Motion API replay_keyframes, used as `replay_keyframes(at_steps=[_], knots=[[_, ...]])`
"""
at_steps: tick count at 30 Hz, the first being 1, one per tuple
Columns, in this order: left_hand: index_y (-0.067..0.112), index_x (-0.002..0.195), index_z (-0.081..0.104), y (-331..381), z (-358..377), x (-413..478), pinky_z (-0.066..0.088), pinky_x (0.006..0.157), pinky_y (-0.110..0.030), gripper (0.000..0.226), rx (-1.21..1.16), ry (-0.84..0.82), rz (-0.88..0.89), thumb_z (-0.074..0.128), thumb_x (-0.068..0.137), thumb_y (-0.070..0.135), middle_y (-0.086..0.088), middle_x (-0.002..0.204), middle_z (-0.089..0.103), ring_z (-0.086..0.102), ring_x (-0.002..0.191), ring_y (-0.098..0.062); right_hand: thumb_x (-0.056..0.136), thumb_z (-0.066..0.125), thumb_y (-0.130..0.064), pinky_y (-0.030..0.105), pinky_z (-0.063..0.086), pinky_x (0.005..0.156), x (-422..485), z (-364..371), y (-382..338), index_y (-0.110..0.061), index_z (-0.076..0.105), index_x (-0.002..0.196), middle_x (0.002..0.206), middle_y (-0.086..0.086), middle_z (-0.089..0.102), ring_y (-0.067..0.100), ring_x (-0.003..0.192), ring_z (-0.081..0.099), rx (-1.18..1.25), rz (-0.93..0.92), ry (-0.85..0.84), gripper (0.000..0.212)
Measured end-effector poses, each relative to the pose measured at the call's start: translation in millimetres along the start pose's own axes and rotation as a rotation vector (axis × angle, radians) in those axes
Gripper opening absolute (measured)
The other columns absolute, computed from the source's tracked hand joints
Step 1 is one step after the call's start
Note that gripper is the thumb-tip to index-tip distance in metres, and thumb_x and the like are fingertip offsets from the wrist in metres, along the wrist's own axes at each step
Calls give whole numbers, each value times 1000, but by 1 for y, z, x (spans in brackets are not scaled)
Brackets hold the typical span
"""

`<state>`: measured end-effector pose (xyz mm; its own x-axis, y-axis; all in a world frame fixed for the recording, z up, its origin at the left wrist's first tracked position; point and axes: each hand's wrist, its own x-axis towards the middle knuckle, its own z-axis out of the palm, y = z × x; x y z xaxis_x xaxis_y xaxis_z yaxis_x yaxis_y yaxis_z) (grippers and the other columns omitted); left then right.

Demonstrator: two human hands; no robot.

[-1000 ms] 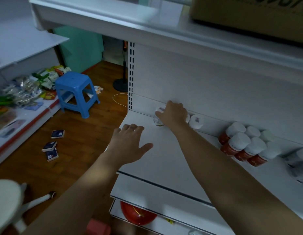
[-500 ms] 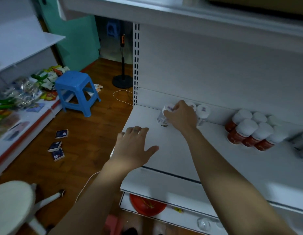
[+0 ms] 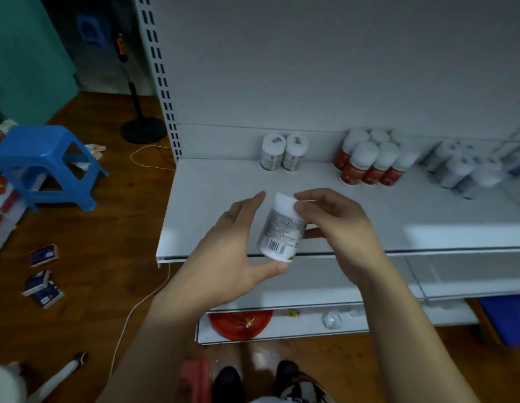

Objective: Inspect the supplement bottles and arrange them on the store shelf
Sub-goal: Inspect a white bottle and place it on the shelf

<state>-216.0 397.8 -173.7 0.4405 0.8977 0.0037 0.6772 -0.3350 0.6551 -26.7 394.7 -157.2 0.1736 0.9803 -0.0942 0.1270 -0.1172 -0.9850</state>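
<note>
White supplement bottle (image 3: 282,228) with white cap and pale printed label, black barcode stripes near the base. White shelf (image 3: 212,199). Two white-capped bottles (image 3: 271,154) with pale labels. Red bottles (image 3: 359,167) with white caps. Bright blue stool (image 3: 46,158) on brown wooden floor (image 3: 101,234). Teal wall (image 3: 26,53). Blue-and-white boxes (image 3: 42,283).

Small retail shop. White metal store shelf (image 3: 212,199) hangs on a slotted gondola upright (image 3: 162,91) at its left end. Along the shelf's back, grouped by product: paired white-capped bottles (image 3: 283,152), red-labelled bottles (image 3: 366,167), then pale bottles (image 3: 462,170). Left of the shelf, on wooden floor (image 3: 93,228): blue plastic stool (image 3: 46,164), scattered small boxes (image 3: 43,274).
</note>
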Motion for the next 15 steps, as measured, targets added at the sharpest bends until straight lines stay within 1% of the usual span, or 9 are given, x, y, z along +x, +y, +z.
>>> replay_keyframes(at_steps=[2, 4, 5, 7, 9, 10, 12, 14, 15], knots=[[55, 146, -2, 12, -4, -8, 38, 110, -30, 112, -62, -9, 62, 78, 68, 59, 26, 153, 17, 26, 134, 4, 84, 73, -18, 26, 54, 61, -16, -8, -7, -16, 71, 96, 78, -3, 73, 10, 71, 67, 28, -24, 9, 11], [62, 142, -3, 24, -5, -14, 32, 111, -25, 114, -109, -16, 119, 82, 65, 55, 31, 147, 19, 24, 128, 12, 78, 74, -27, 23, 50, 58, -28, -16, -12, -15, 71, 94, 76, -4, 71, 9, 70, 64, 69, -20, -2, 20], [63, 141, -2, 29, -5, -16, 30, 113, -24, 114, -124, -17, 153, 82, 64, 54, 34, 144, 20, 25, 128, 14, 75, 71, -30, 24, 49, 58, -32, -20, -13, -14, 71, 94, 77, -3, 70, 10, 71, 64, 106, -12, -17, 25], [61, 142, 3, 40, -1, -18, 32, 113, -25, 112, -128, -2, 221, 82, 63, 57, 41, 139, 20, 26, 130, 15, 74, 70, -31, 24, 49, 58, -40, -27, -13, -12, 69, 94, 76, 0, 68, 13, 69, 63, 193, -2, -37, 27], [58, 143, 8, 50, 4, -19, 34, 108, -21, 108, -125, 16, 267, 80, 63, 59, 44, 137, 20, 27, 128, 19, 75, 77, -29, 23, 49, 57, -45, -35, -12, -11, 66, 91, 72, -1, 66, 11, 65, 62, 273, 7, -39, 26], [57, 143, 9, 54, 7, -18, 35, 106, -20, 106, -126, 25, 284, 80, 63, 59, 43, 137, 22, 28, 128, 19, 74, 76, -30, 22, 48, 57, -48, -39, -10, -11, 65, 90, 70, -2, 66, 10, 63, 61, 304, 14, -43, 27], [52, 144, 14, 63, 15, -17, 37, 105, -21, 103, -126, 47, 310, 79, 64, 58, 35, 138, 28, 32, 129, 13, 71, 67, -32, 19, 48, 56, -53, -49, -7, -10, 62, 90, 67, -3, 66, 8, 60, 61, 369, 31, -58, 30], [47, 144, 20, 72, 22, -15, 39, 104, -20, 100, -126, 77, 317, 80, 65, 55, 30, 137, 31, 37, 127, 9, 71, 65, -30, 17, 47, 54, -57, -60, -2, -9, 61, 92, 65, -3, 65, 6, 56, 59, 436, 47, -70, 30], [46, 144, 21, 76, 26, -14, 39, 103, -18, 99, -121, 87, 317, 81, 65, 53, 29, 137, 32, 37, 126, 9, 73, 65, -27, 18, 47, 55, -59, -67, 2, -8, 61, 93, 65, -3, 65, 6, 56, 59, 473, 55, -76, 28]])
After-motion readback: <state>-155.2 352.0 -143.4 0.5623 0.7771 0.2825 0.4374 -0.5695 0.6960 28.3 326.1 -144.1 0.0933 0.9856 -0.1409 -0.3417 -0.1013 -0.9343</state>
